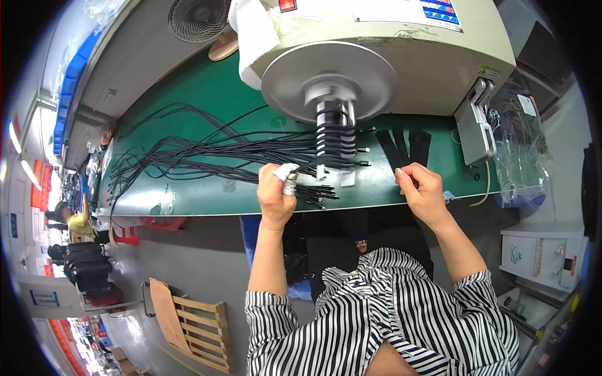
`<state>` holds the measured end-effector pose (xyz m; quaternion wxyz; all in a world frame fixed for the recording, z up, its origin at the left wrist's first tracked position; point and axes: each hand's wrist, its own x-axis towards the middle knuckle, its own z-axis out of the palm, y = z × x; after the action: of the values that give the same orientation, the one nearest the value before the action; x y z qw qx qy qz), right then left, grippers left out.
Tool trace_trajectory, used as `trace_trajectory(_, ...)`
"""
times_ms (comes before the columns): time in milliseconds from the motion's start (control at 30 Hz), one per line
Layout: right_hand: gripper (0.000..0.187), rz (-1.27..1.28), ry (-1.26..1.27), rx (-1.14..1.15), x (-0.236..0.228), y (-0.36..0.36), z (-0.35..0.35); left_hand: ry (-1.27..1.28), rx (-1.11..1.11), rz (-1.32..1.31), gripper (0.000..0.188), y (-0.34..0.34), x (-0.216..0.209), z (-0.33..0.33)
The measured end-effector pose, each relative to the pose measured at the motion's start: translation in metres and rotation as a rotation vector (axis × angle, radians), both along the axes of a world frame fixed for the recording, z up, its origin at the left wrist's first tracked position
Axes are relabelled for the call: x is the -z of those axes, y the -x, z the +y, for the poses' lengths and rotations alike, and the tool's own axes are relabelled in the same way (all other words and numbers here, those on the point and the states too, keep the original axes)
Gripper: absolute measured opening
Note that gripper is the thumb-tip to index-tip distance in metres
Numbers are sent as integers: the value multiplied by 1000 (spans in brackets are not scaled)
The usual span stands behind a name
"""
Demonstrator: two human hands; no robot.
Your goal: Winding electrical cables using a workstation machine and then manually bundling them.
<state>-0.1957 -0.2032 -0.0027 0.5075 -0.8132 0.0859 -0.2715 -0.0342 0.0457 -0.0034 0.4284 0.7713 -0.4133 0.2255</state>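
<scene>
In front of me a round silver disc (285, 78) carries a spindle (322, 116), blurred as if spinning, with black cable (338, 147) coiled round its prongs. My left hand (274, 193), a white wrap on one finger, is closed on the cable just left of the coil. My right hand (425, 191) has its thumb and fingers pinched together at the lower end of a black strap (390, 149). Two more straps fan out beside it, one a wider black strip (419, 147). Several loose black cables (207, 150) stretch leftward, their plug ends (320, 199) lying near my left hand.
The cream machine body (407, 69) fills the far side of the green table (219, 200). A metal bracket (475, 131) hangs at its right, next to a clear plastic bag (520, 150). A fan (199, 19) stands at the back left. A wooden pallet (200, 332) leans behind, lower left.
</scene>
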Motion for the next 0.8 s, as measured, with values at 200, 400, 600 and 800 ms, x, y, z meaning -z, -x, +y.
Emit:
trace_trajectory(200,11,-74,56,-65,-15,-1,13,-499,315,-523,17,41,-99,-80)
trace_trajectory(400,37,-326,304,-114,-20,-26,46,-113,-106,-406,26,49,-55,-68)
trace_trajectory(600,51,-429,574,-50,-6,-32,53,828,235,781,50,83,4,-94)
trace_trajectory(800,24,-490,502,-135,-29,-37,23,1057,526,1328,31,63,-14,-122)
